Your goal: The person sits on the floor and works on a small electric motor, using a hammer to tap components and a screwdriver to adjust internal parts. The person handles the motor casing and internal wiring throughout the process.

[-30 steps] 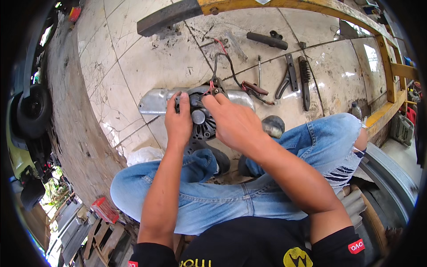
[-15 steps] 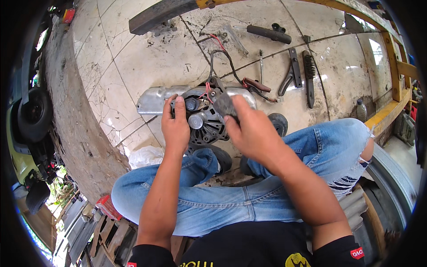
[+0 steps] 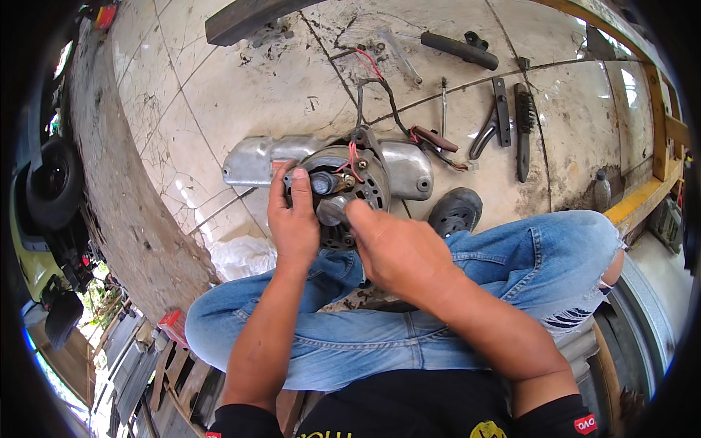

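Observation:
An alternator (image 3: 375, 191) with slotted vents and red wires sits in front of me. It lies against a long silver metal cover (image 3: 410, 169). My left hand (image 3: 293, 219) grips the alternator's left side, thumb beside a dark round cylindrical part (image 3: 322, 183). My right hand (image 3: 404, 244) is closed low on the alternator's right, fingertips against a round grey metal piece (image 3: 332, 212). Whatever else lies inside that hand is hidden by its back and fingers.
On the tiles at the right lie a wire brush (image 3: 523, 131), a black angled bracket (image 3: 491, 120), a thin metal rod (image 3: 444, 106) and a dark-handled tool (image 3: 460, 50). Dark wiring (image 3: 391, 102) trails behind the alternator. A yellow frame (image 3: 642, 197) borders the right; a beam (image 3: 252, 18) crosses the top.
My right hand has moved down and toward me, onto the round metal piece. The dark grey block it held is no longer visible. My left hand keeps its hold on the alternator.

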A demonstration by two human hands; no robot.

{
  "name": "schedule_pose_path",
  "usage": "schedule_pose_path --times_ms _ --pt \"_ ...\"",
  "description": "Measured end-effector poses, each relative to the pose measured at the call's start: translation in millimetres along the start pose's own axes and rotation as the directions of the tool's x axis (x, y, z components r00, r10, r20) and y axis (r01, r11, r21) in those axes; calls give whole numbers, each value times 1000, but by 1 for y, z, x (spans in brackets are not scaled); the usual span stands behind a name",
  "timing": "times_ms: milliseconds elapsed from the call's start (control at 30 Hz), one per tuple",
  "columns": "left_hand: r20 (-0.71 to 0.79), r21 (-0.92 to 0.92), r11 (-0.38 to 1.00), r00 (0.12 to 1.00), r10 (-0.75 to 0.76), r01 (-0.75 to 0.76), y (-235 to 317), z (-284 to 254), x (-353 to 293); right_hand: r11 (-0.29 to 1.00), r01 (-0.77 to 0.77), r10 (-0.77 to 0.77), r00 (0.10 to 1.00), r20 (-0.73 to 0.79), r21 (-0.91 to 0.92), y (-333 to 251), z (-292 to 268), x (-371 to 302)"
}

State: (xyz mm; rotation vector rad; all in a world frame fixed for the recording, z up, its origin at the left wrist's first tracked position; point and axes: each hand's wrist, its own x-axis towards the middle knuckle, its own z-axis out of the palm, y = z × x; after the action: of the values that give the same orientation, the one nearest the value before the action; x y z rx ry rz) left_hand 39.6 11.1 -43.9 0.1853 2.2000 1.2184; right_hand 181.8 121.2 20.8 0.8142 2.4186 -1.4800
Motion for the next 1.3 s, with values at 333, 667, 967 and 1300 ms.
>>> schedule_pose_path --times_ms 333,667,967,1300 --pt "1 41 998 999 54 -54 9 0 -2 998 -4 -2 996 -94 -61 7 -9 -1" --pt "3 55 996 997 71 -71 14 2 -4 999 -15 19 996 -90 48 7 0 5" --pt "-6 142 987 997 74 -72 10 0 -7 1000 15 -15 998 -67 -6 4 -1 2" --pt "-25 81 996 999 41 -39 -3 -1 0 993 11 -22 995 -92 -116 2 -1 -5"
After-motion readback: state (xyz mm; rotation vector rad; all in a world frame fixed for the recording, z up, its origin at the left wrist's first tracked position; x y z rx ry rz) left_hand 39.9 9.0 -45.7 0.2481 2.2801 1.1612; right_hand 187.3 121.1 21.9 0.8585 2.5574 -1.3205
